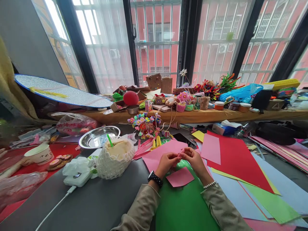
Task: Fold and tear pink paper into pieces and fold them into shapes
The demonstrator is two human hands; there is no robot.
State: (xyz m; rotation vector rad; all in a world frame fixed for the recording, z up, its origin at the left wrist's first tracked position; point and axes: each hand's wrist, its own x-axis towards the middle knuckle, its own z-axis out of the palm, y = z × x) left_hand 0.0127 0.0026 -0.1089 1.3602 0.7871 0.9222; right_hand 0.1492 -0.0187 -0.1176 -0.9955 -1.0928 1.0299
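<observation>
Both hands meet over the desk and pinch one small piece of pink paper (181,153) between their fingertips. My left hand (167,163), with a dark watch on its wrist, grips the piece from the left. From the right, my right hand (194,159) closes on it; a beaded bracelet circles that wrist. What shape the piece has is mostly hidden by the fingers. Just below the hands, a pink paper rectangle (180,177) lies on a green sheet (183,205). A larger pink sheet (154,157) spreads out behind the left hand.
Coloured sheets, among them a red one (240,160), overlap on the right. A white-netted coconut (115,160) with a green straw stands left of my hands, near a metal basin (96,138) and a white charger (79,178). Yellow-handled scissors (157,142) and pipe-cleaner flowers (145,123) sit behind.
</observation>
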